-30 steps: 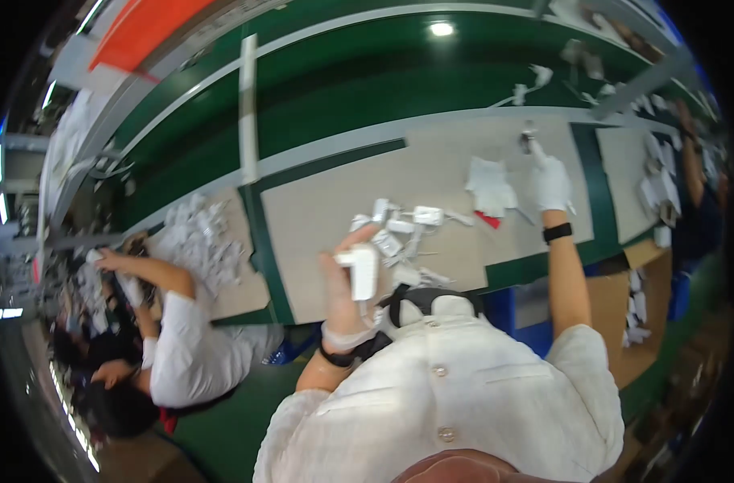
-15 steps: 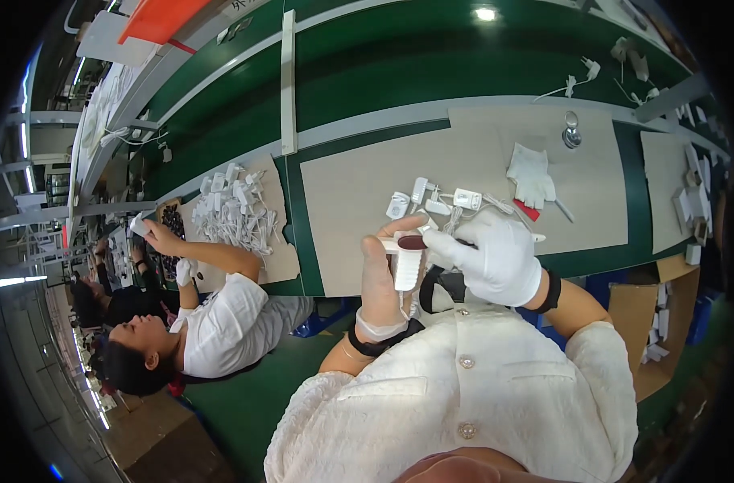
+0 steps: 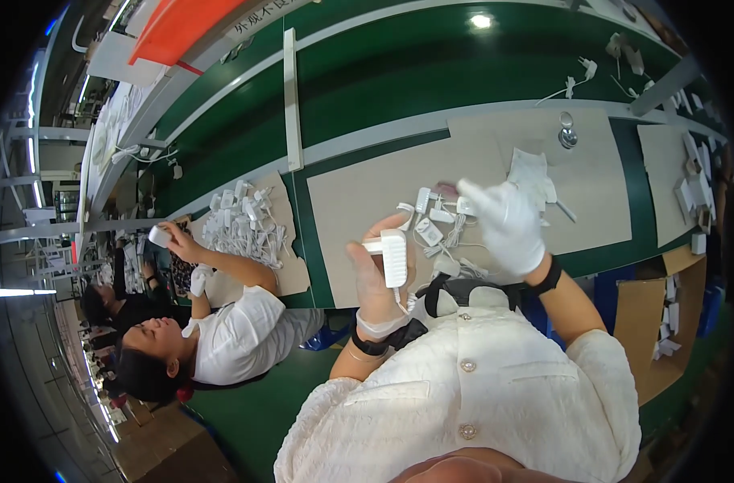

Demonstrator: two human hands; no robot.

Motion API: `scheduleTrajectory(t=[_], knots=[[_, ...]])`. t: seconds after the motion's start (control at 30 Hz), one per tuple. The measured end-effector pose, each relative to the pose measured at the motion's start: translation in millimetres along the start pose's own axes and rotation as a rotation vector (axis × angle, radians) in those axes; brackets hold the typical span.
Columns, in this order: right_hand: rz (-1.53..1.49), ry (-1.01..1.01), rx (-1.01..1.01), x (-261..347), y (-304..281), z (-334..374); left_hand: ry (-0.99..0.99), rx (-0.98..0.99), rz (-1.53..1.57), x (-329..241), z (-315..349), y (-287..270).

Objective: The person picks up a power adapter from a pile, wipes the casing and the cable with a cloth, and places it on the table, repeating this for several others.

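Observation:
My left hand (image 3: 376, 278), in a thin pale glove, grips a white power adapter (image 3: 394, 258) upright, its prongs toward the thumb and its cord hanging below. Over the bench to the right, my right hand (image 3: 508, 229) wears a white glove. A blurred dark red oval piece (image 3: 445, 191) shows at its fingertips, seemingly pinched there; its kind is unclear. Beneath and left of that hand lie several white adapters (image 3: 429, 233) with coiled cords, partly covered by the hand.
A loose white glove (image 3: 530, 173) and a shiny metal pot (image 3: 567, 133) lie on the grey mat (image 3: 351, 197). At left, a co-worker (image 3: 230, 314) holds a white piece beside an adapter pile (image 3: 242, 221). A carton (image 3: 665, 322) of white pieces stands at right.
My right hand has drawn away from the adapter, up and to the right, and the dark red piece has moved with it. The left hand keeps the adapter, its ribbed face now uncovered.

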State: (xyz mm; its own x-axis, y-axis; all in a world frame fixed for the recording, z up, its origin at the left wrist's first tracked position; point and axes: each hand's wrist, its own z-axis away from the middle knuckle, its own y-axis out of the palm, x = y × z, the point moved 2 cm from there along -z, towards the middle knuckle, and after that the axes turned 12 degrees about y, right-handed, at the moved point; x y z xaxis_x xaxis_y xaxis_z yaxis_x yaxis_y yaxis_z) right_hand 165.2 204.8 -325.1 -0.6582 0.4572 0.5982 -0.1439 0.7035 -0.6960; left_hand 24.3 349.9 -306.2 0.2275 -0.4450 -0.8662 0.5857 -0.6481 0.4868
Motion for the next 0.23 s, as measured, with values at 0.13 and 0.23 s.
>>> scheduleTrajectory(t=[0.13, 0.23], knots=[[0.275, 0.205, 0.088, -88, 9, 10, 0.083, 0.058, -0.048, 1, -1, 0], [0.300, 0.294, 0.023, -88, -6, 15, 0.129, 0.047, -0.093, 6, 3, 1]])
